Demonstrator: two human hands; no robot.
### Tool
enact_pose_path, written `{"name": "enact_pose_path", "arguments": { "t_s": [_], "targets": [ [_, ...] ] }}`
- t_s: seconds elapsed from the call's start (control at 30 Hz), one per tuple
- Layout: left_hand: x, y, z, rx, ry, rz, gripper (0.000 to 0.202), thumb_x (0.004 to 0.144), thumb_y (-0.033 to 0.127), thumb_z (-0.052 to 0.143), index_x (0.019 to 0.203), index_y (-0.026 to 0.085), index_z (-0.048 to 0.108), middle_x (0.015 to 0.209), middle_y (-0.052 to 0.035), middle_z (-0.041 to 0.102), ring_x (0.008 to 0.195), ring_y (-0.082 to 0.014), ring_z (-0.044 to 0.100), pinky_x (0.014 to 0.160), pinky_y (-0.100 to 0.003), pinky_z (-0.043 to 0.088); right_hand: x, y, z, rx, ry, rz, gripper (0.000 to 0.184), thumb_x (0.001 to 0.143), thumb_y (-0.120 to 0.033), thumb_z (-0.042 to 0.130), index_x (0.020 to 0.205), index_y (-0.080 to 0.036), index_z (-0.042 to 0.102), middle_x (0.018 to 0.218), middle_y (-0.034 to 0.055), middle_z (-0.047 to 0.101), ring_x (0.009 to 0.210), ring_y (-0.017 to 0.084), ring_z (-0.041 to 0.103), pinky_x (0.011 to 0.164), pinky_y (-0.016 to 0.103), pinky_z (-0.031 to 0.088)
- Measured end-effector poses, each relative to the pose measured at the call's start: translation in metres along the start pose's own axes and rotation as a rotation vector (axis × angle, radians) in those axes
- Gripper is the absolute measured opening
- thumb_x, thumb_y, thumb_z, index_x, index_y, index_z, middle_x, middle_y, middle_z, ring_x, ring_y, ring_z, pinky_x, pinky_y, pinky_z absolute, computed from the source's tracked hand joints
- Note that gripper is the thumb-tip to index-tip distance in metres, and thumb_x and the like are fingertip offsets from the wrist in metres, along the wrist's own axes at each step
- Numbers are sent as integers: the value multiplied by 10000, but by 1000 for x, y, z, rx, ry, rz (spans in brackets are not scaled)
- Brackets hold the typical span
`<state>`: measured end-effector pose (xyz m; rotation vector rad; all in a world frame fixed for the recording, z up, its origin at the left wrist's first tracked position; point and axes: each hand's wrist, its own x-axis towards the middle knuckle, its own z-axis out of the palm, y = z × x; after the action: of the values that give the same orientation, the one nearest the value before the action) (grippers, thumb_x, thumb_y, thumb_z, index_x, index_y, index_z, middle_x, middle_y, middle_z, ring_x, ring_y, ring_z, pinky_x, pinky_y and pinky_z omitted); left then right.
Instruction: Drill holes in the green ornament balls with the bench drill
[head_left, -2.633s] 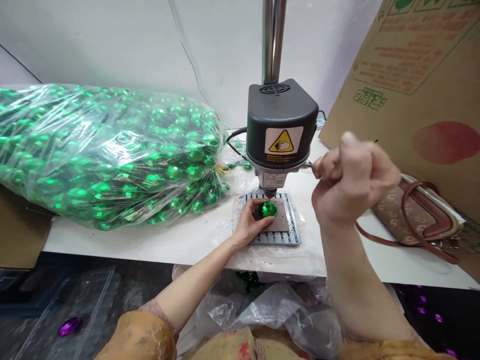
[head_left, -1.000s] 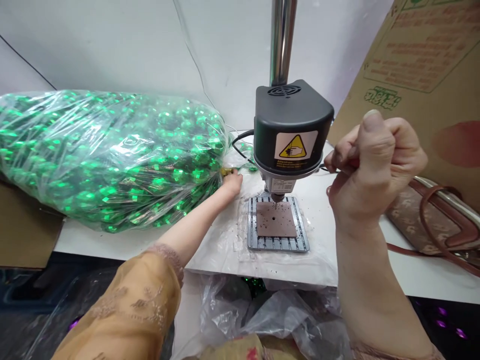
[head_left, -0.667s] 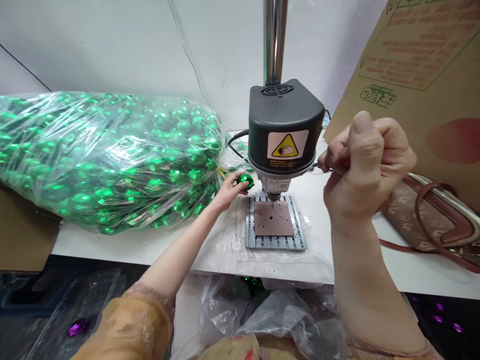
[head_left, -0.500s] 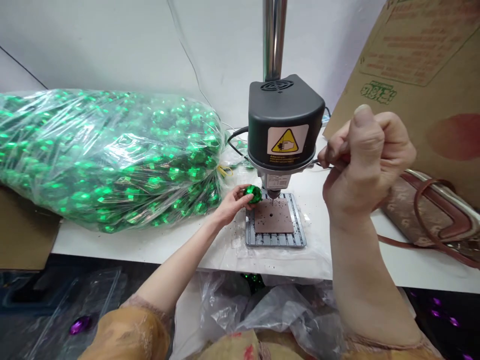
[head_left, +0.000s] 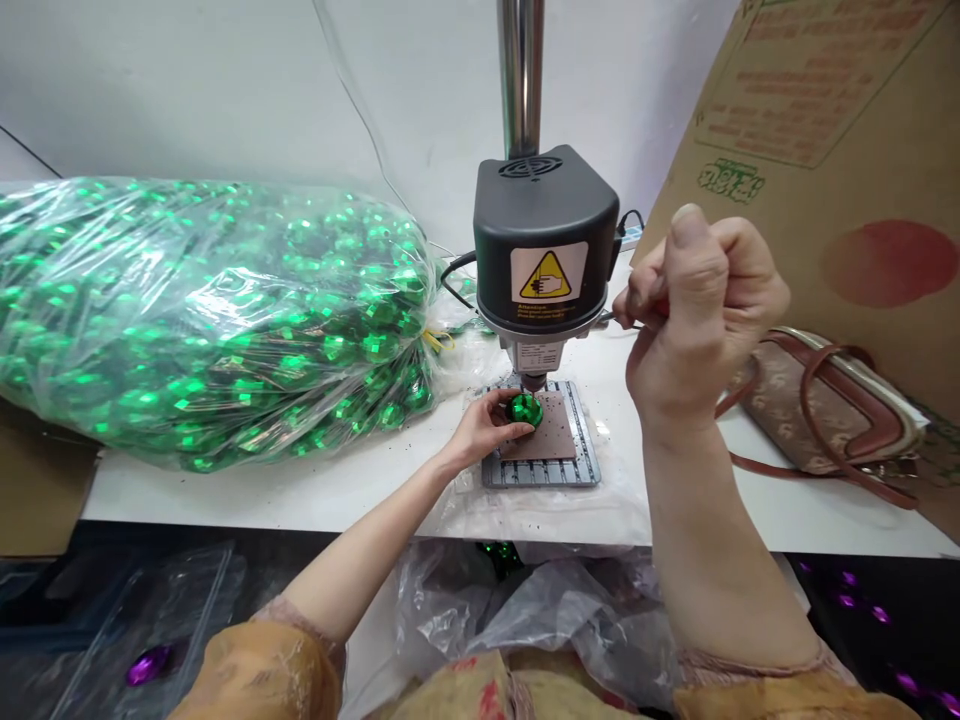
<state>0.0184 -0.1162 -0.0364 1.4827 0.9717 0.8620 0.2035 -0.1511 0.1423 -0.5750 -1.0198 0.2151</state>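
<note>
Between the fingertips of my left hand (head_left: 487, 430) is a shiny green faceted ball (head_left: 527, 409). The ball sits over the brown board (head_left: 559, 440) on the slotted metal base (head_left: 541, 475), right under the chuck of a small drill press (head_left: 546, 240). The drill bit is at the ball's top; whether it has entered the ball I cannot tell. My right hand (head_left: 705, 310) is closed in a fist around the press's feed lever (head_left: 609, 317), of which only a short metal piece shows beside the drill head.
A large clear bag (head_left: 217, 320) of green balls lies along the left of the white table (head_left: 300, 500). A brown handbag (head_left: 810, 410) and a cardboard box (head_left: 825, 200) stand at right. Dark crumbs dot the board. Plastic film (head_left: 540, 610) hangs at the table's front edge.
My left hand has moved the green ball rightward from the board's edge to beneath the drill bit. My right hand stays closed on the lever. The view has shifted slightly.
</note>
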Motion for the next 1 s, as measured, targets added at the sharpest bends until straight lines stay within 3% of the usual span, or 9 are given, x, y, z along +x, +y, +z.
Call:
{"name": "enact_pose_path", "arguments": {
  "t_s": [0.1,0.27,0.37,0.63,1.0],
  "targets": [
    [-5,-1,10,92,54,44,698,624,426,972,1217,165,713,949,-53,740,834,-204,677,764,-326,559,0,0,0,-19,-9,-5,434,952,-422,632,668,-210,381,555,-87,433,462,18,394,454,205,346],
    [-11,-5,22,244,157,203,581,670,372,962,1179,209,734,1182,-97,705,1151,-292,659,1026,-430,536,0,-2,-2,-60,-44,-16,442,967,-449,602,676,-224,357,565,-71,397,472,37,387,467,227,347],
    [-11,-10,24,198,140,212,576,707,392,945,1202,211,712,1205,-98,700,1160,-290,664,1033,-431,537,-6,-2,-4,-76,-24,-10,457,967,-445,607,652,-219,366,543,-71,385,465,37,359,483,240,347],
    [-8,-19,20,172,105,192,610,706,403,950,1230,221,696,1247,-110,690,1221,-323,636,1101,-487,476,-30,-1,-7,51,37,-125,484,949,-241,591,559,-186,310,491,-68,325,424,30,301,439,251,248],
    [-8,-21,21,142,102,197,617,700,426,955,1223,229,692,1294,-109,671,1244,-317,625,1127,-479,460,-37,11,-12,101,54,-235,561,913,-201,612,549,-157,187,468,-68,238,406,7,266,410,206,253]
  ]
}}
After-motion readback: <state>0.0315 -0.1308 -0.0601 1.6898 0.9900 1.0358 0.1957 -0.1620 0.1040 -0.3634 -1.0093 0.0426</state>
